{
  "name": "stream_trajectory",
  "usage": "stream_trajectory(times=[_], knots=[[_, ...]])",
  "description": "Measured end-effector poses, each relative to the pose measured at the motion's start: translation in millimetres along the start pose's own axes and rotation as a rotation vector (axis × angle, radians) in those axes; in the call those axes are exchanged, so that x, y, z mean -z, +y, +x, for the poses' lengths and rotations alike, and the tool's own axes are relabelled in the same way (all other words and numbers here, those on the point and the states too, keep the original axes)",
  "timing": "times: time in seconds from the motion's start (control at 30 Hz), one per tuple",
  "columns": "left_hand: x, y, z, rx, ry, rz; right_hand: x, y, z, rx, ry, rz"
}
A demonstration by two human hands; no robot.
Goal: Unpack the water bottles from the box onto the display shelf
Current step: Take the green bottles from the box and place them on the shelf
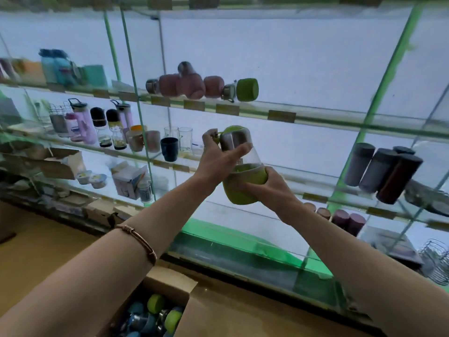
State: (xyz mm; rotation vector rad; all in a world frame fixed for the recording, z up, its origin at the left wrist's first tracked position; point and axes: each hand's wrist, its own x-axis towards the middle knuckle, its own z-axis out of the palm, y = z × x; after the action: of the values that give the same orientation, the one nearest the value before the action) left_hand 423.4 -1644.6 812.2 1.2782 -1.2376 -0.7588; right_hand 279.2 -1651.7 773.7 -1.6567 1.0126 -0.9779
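I hold a green water bottle with a steel cap in mid-air in front of the glass display shelf. My right hand wraps its green lower sleeve. My left hand grips the steel top and its small strap. Above, on the shelf, lie several pink bottles and one green bottle on their sides. The open cardboard box sits at the bottom, with green and blue bottles inside.
Dark flasks stand at the right on a lower shelf. Cups, glasses and other bottles fill the left shelves. Green glass uprights divide the bays. A wire rack sits at the lower right.
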Motion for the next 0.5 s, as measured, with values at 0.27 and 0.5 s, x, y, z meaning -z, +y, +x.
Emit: stream_trajectory(times=[0.27,0.5], knots=[[-31.4,11.0,78.0,-0.044,0.124,0.183,41.9,-9.2,70.5,0.013,0.150,-0.163],[-42.9,8.1,171.3,-0.087,0.095,-0.116,53.4,-17.9,167.4,0.044,0.219,-0.284]])
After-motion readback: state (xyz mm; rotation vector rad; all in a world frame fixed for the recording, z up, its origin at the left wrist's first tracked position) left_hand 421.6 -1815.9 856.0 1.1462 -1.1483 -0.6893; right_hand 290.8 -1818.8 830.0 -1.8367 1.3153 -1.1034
